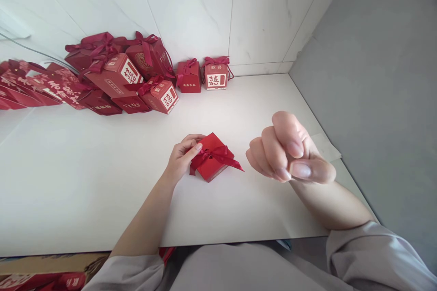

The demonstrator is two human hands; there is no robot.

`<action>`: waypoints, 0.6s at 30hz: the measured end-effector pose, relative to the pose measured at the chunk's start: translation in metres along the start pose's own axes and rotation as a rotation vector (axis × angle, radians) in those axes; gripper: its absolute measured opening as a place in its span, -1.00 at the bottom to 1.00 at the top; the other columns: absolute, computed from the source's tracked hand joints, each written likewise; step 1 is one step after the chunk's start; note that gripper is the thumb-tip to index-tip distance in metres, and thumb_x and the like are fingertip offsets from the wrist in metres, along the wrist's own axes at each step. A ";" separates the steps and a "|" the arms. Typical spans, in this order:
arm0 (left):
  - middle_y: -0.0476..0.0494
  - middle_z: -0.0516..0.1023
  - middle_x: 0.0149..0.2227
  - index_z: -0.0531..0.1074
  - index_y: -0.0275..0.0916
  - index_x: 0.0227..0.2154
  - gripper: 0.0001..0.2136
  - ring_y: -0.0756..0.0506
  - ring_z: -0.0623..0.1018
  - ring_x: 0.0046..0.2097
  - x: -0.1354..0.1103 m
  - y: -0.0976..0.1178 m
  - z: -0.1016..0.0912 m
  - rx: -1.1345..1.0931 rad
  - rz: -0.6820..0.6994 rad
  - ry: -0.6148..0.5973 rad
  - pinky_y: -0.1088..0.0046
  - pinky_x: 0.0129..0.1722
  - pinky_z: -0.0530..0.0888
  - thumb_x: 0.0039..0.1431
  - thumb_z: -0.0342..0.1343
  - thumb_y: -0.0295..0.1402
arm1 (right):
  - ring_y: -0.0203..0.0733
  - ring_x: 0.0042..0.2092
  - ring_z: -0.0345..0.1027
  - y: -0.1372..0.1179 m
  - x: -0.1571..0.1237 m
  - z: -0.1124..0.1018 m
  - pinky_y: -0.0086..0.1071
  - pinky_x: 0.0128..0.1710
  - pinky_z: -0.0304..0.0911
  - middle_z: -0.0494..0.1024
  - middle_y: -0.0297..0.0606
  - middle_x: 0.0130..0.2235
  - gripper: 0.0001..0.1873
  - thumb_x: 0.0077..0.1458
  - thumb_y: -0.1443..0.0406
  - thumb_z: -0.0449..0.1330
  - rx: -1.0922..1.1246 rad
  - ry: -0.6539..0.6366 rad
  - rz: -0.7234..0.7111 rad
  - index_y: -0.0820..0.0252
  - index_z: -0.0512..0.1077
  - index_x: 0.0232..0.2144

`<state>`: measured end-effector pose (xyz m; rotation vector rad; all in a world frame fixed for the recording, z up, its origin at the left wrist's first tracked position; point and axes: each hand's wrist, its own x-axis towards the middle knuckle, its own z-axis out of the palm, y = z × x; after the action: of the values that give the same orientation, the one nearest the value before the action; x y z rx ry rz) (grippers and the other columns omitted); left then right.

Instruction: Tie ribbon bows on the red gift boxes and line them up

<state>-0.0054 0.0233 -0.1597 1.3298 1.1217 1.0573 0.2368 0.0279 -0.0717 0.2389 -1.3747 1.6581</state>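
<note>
Held up closest to the lens, to the right of the red box (206,170), a worker's right hand (285,152) is curled into a loose fist. The red box itself, bright and glossy, is turned cornerwise to the camera, a flat square face uppermost and faint pale lettering along its lower right side. A deep crimson ribbon (221,153) crosses the top in a bow, one pointed tail trailing off the right corner and another dropping at the left.

The white table (102,177) spreads widest to the left of the box; a narrower band runs beyond it, toward two ribboned boxes (215,75) standing by a marbled wall (194,9). A heap of darker red boxes (118,82) sits beyond and to the left. The table's near edge runs between the box and the worker's grey shirt (239,268), while a grey panel (368,68) borders the table well to the box's right. A cardboard carton (58,263) with red items shows below that near edge, left of the box.

The left hand (180,157) grips the box at its left corner, thumb pressed on top, fingers wrapped behind and partly hidden. The right hand, well apart from the left, has its thumb folded against the bent fingers; whether anything is tucked inside cannot be told.
</note>
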 end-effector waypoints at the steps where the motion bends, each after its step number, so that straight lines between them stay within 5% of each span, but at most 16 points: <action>1: -0.21 0.49 0.02 0.36 -0.26 -0.61 -0.62 -0.20 0.50 -0.01 0.000 0.000 0.000 -0.001 0.000 0.001 0.32 -0.09 0.41 0.22 0.19 -0.13 | -0.38 -0.58 0.05 0.000 0.000 0.000 -0.48 -0.58 0.04 0.30 -0.55 -0.53 -0.77 0.16 0.35 0.17 0.000 -0.002 0.002 0.03 0.15 -0.38; 18: -0.22 0.50 0.01 0.32 -0.25 -0.62 -0.60 -0.20 0.49 -0.02 0.000 0.001 0.001 0.029 0.009 0.010 0.31 -0.11 0.41 0.21 0.18 -0.11 | -0.35 -0.52 0.12 0.000 0.004 -0.003 -0.49 -0.55 0.14 0.22 -0.52 -0.52 -0.75 0.06 0.40 0.19 -0.019 -0.047 -0.031 0.03 0.17 -0.36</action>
<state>-0.0045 0.0230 -0.1593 1.3544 1.1433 1.0589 0.2360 0.0321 -0.0701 0.2878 -1.4141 1.6228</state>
